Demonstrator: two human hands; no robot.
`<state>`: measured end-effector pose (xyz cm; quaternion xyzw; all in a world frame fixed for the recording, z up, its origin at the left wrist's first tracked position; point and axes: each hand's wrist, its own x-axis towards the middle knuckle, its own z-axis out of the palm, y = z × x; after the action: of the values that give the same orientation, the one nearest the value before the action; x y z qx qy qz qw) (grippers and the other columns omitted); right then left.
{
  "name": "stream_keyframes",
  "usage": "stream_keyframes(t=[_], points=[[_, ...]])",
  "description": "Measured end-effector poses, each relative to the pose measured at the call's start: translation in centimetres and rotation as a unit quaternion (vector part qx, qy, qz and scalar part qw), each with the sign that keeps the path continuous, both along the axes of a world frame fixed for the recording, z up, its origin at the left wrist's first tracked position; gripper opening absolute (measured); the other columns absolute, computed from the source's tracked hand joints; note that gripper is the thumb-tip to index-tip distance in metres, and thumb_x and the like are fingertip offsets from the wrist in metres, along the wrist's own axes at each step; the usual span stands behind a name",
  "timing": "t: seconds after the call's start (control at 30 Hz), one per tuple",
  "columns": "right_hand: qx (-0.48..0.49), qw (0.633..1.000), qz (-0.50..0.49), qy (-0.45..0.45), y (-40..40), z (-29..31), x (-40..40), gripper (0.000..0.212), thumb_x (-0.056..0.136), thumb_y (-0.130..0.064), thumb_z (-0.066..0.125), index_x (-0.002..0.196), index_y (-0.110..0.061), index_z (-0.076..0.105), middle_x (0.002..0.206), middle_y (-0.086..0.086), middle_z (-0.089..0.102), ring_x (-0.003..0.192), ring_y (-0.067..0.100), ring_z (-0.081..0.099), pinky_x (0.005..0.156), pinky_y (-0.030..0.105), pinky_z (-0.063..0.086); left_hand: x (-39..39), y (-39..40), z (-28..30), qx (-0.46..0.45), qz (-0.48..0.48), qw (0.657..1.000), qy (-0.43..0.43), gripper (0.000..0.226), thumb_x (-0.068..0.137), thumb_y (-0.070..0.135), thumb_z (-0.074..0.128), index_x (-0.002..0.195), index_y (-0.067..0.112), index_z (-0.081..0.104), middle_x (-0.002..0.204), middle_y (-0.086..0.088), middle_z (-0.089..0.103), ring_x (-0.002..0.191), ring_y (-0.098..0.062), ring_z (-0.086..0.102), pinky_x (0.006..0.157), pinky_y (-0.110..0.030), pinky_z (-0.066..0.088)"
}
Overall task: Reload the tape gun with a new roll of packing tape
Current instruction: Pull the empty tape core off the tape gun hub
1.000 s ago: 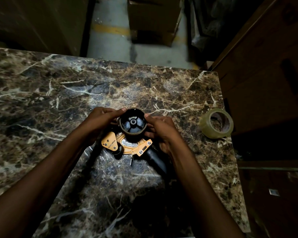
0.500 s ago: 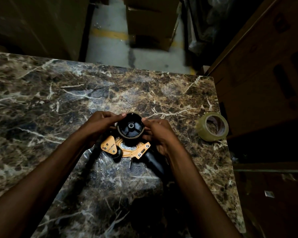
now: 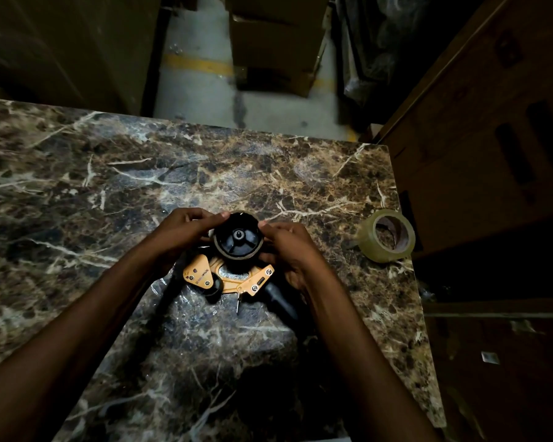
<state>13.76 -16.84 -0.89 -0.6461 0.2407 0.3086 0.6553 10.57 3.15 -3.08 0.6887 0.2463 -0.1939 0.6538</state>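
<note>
An orange and black tape gun (image 3: 229, 277) lies on its side on the marble table (image 3: 93, 199), its black handle pointing toward the lower right. A thin brown cardboard ring sits around its black spool hub (image 3: 238, 239). My left hand (image 3: 182, 232) pinches the ring's left edge with thumb and fingers. My right hand (image 3: 288, 247) grips the ring's right edge. A full roll of clear packing tape (image 3: 385, 236) lies by itself near the table's right edge.
The table ends just right of the tape roll, against a brown cardboard box (image 3: 479, 161). Beyond the far edge are a concrete floor with a yellow line (image 3: 198, 65) and more boxes (image 3: 275, 43). The scene is dim.
Both hands have stayed on the ring around the hub, shifting only slightly. The view has tilted a little; the tape roll has not moved.
</note>
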Motion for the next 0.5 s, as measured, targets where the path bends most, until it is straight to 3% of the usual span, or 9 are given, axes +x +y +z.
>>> stream_keyframes(t=[0.1,0.2,0.27,0.33,0.4,0.5], points=[[-0.002,1.0,0.0,-0.002,0.1,-0.6,-0.1,0.021,0.099,-0.015,0.069,0.081,-0.008,0.06,0.087,0.02,0.074,0.074,0.025,0.073,0.064,0.034,0.064,-0.3,-0.3,-0.1,0.02,0.017,1.0,-0.004,0.06,0.095,0.044,0.075,0.118,-0.011,0.074,0.108,-0.018,0.083,0.08,-0.014,0.081,0.064,-0.019,0.06],[-0.036,0.999,0.007,-0.024,0.7,-1.1,-0.4,0.023,0.096,-0.027,0.073,0.086,-0.008,0.063,0.106,0.034,0.074,0.092,0.035,0.076,0.082,0.047,0.064,-0.5,-0.5,0.2,0.051,0.032,0.998,-0.011,0.082,0.075,0.073,0.081,0.104,-0.004,0.082,0.105,-0.026,0.081,0.095,-0.032,0.081,0.089,-0.045,0.065],[-0.051,0.998,0.014,-0.038,1.0,-1.2,-0.4,0.024,0.094,-0.031,0.073,0.093,-0.008,0.069,0.105,0.035,0.073,0.089,0.033,0.073,0.085,0.053,0.063,-0.7,-0.5,0.1,0.065,0.037,0.997,-0.013,0.094,0.058,0.083,0.079,0.097,-0.003,0.083,0.105,-0.032,0.079,0.097,-0.035,0.08,0.095,-0.05,0.061],[-0.056,0.997,0.013,-0.045,1.2,-1.3,-0.4,0.03,0.087,-0.036,0.074,0.092,-0.006,0.072,0.107,0.036,0.073,0.086,0.032,0.072,0.085,0.059,0.062,-0.7,-0.6,-0.1,0.058,0.048,0.997,-0.02,0.083,0.066,0.078,0.084,0.093,-0.001,0.084,0.101,-0.032,0.079,0.092,-0.031,0.077,0.087,-0.041,0.059],[-0.064,0.997,0.011,-0.04,1.2,-1.4,-0.4,0.034,0.08,-0.04,0.073,0.089,-0.007,0.072,0.107,0.036,0.073,0.089,0.037,0.075,0.084,0.062,0.061,-0.7,-0.9,0.1,0.049,0.058,0.997,-0.021,0.061,0.084,0.058,0.083,0.096,-0.002,0.083,0.098,-0.028,0.08,0.086,-0.029,0.073,0.075,-0.031,0.058],[-0.047,0.999,0.01,-0.021,0.7,-1.3,-0.1,0.026,0.095,-0.026,0.071,0.096,0.0,0.072,0.1,0.028,0.077,0.091,0.04,0.076,0.069,0.046,0.064,-0.6,-0.8,0.0,0.053,0.06,0.996,-0.027,0.064,0.083,0.055,0.083,0.096,-0.007,0.078,0.102,-0.03,0.079,0.086,-0.028,0.073,0.078,-0.035,0.056]])
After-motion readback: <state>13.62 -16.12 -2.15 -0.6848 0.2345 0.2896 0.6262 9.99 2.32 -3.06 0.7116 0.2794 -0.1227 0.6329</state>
